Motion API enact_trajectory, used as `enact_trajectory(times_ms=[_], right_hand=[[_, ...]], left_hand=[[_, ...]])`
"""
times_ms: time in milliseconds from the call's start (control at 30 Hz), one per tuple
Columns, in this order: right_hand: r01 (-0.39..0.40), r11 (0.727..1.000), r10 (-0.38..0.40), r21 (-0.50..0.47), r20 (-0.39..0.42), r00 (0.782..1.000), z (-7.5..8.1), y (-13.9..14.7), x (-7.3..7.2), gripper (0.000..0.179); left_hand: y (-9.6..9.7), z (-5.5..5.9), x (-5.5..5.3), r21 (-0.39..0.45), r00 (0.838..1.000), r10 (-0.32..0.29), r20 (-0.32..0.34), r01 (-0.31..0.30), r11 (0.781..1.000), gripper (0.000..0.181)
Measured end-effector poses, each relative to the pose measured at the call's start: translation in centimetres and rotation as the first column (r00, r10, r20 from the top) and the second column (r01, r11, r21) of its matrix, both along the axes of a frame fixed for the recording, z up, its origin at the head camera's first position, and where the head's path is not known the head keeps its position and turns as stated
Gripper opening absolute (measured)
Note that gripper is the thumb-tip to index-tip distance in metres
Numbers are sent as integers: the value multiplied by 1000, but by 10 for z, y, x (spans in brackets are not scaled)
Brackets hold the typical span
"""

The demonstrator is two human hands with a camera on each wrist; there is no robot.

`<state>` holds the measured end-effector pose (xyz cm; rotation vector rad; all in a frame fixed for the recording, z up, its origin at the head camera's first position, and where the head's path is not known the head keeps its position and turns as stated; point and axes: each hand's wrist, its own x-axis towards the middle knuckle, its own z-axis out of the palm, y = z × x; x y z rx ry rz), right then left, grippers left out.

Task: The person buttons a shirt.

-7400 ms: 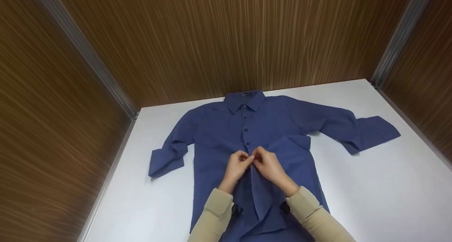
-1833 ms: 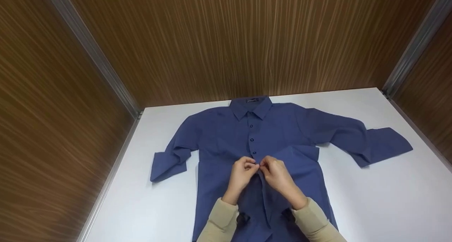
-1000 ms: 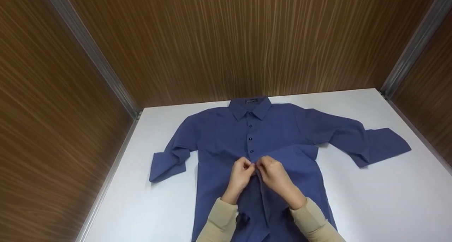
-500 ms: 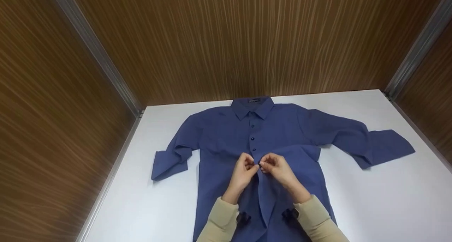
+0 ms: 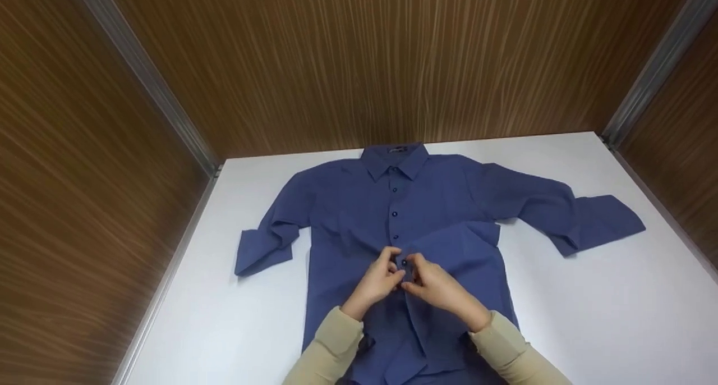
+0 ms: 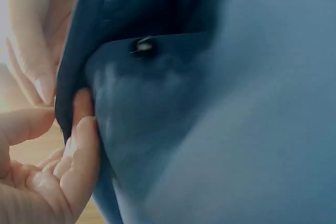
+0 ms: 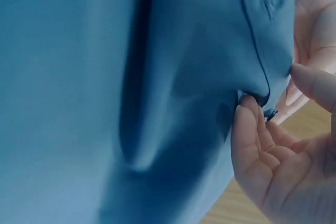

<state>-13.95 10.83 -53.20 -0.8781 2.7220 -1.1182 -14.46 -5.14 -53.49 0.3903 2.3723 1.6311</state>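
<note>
A blue long-sleeved button-up shirt lies front up, collar away from me. My left hand holds the front edge at mid-chest; in the left wrist view its thumb and fingers lie on either side of the placket. Opposite it, my right hand holds the same stretch of cloth, its fingers curled at the edge in the right wrist view. A dark button shows between the hands. Above, several buttons run up to the collar. Below the hands the front hangs apart; a button shows there.
The shirt is spread on a white table. Wood-grain panels stand behind and at both sides, with metal strips at the corners. One sleeve reaches right, the other sleeve is bent at the left.
Both hands stay at the same spot on the placket. Their fingertips have parted slightly, and the dark button between them now shows plainly. The head view has shifted a little.
</note>
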Motion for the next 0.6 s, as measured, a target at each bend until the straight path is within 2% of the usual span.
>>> enact_trajectory(times_ms=[100, 233, 333, 433, 500, 533, 600], right_hand=[[46, 996, -44, 71, -37, 998, -3, -3, 10, 31], [120, 979, -97, 166, -140, 985, -3, -7, 22, 29], [149, 965, -107, 217, -191, 976, -2, -7, 31, 30], [163, 952, -105, 261, -223, 969, 0, -6, 38, 25], [167, 940, -96, 297, -241, 966, 0, -4, 42, 22], [171, 934, -91, 314, -253, 963, 1, -3, 43, 21], [180, 925, -90, 334, -268, 959, 1, 0, 47, 23]], left_hand=[[0, -1, 12, -26, 998, -32, 60, 34, 999, 37], [0, 4, 25, 32, 986, -42, 160, 38, 999, 42], [0, 8, 34, 70, 979, -71, 191, 58, 996, 44], [0, 10, 40, 95, 980, -101, 171, 86, 992, 37], [-1, 8, 42, 89, 985, -113, 133, 102, 991, 27], [-1, 6, 43, 66, 987, -116, 112, 109, 992, 22], [-2, 2, 43, -55, 990, -133, 55, 136, 989, 14]])
